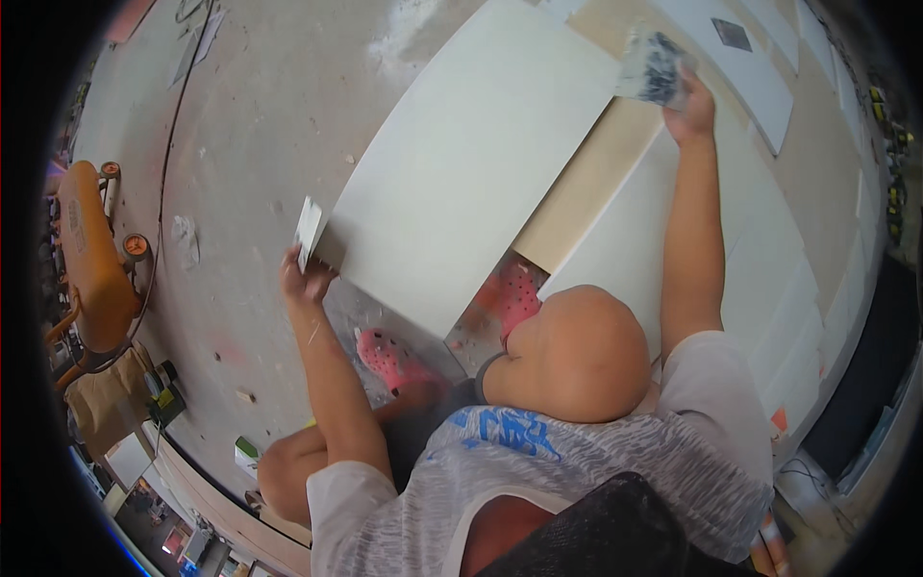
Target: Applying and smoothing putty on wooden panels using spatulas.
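Observation:
A large white board [471,163] lies at an angle across the floor in front of me. My left hand [306,279], beside the board's left corner, is closed on a small flat white piece [308,231] that stands up from the fingers. My right hand [694,111] reaches far to the upper right and grips a clear plastic bag [649,69] with dark pieces inside. The bag is above the board's far right edge. Its contents are too blurred to name.
More white panels [769,260] and a tan board [577,192] lie to the right. An orange wheeled tank machine [96,255] stands at the left near a dark cable [173,125]. My pink clogs [389,358] are close to the board's near edge. Crumpled plastic [186,240] lies on the concrete floor.

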Motion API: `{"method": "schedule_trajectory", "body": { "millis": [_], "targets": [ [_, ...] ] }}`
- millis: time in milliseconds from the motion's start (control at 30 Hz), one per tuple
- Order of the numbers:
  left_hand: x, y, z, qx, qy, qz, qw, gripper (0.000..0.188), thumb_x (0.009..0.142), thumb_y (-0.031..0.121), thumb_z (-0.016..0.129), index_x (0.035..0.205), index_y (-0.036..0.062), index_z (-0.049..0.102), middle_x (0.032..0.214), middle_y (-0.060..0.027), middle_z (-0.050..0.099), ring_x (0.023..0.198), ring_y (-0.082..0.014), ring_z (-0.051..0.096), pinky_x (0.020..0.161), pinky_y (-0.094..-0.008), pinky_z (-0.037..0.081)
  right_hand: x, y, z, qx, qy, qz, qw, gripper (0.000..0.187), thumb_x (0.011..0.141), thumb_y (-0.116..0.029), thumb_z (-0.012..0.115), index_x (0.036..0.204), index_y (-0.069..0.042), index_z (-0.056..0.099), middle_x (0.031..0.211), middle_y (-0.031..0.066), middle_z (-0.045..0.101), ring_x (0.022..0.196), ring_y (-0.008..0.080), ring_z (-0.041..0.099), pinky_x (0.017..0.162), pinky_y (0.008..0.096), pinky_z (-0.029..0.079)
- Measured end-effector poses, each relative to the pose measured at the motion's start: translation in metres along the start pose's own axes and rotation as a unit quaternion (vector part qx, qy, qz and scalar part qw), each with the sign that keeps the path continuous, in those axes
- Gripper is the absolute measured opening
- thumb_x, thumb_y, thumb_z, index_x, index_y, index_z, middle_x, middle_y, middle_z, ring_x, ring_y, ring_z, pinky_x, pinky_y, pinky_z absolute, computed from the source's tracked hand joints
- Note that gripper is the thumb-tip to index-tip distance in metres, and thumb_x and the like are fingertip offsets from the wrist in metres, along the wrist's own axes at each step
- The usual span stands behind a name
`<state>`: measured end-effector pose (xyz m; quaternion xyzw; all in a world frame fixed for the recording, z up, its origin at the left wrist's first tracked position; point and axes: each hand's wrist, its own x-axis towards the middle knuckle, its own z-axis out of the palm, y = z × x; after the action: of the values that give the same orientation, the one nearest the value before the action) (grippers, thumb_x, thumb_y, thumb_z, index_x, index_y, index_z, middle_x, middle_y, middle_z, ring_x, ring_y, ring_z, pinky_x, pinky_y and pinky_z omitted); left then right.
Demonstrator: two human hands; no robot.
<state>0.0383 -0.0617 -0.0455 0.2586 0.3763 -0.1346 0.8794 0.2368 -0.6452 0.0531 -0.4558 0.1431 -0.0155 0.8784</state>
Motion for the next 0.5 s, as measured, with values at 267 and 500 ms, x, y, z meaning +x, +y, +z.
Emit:
{"method": "schedule_trajectory", "body": {
  "millis": [267, 500],
  "targets": [
    [0.019, -0.046, 0.094, 0.039, -0.015, 0.002, 0.999, 0.044, 0.078, 0.025, 0.039, 0.115, 0.0038, 0.046, 0.114, -0.0145, 0.05, 0.108, -0.0295, 0.043, 0.091, -0.0533, 0.029, -0.092, -0.039, -0.056, 0.032, 0.073, -0.029, 0.996, 0.032, 0.082, -0.013, 0.049, 0.111, 0.0, 0.048, 0.108, 0.0094, 0.056, 0.1, 0.0209, 0.054, 0.088, 0.0356, 0.041],
    [0.022, -0.054, 0.13, 0.118, 0.067, 0.064, 0.989, 0.039, 0.081, 0.024, 0.038, 0.114, 0.004, 0.046, 0.105, -0.0116, 0.054, 0.104, -0.0273, 0.046, 0.093, -0.0571, 0.025, -0.098, 0.0, -0.036, -0.06, 0.031, 0.006, 0.998, 0.035, 0.082, -0.008, 0.048, 0.116, -0.001, 0.045, 0.11, 0.0089, 0.054, 0.102, 0.022, 0.052, 0.09, 0.0363, 0.039]
  ]
}}
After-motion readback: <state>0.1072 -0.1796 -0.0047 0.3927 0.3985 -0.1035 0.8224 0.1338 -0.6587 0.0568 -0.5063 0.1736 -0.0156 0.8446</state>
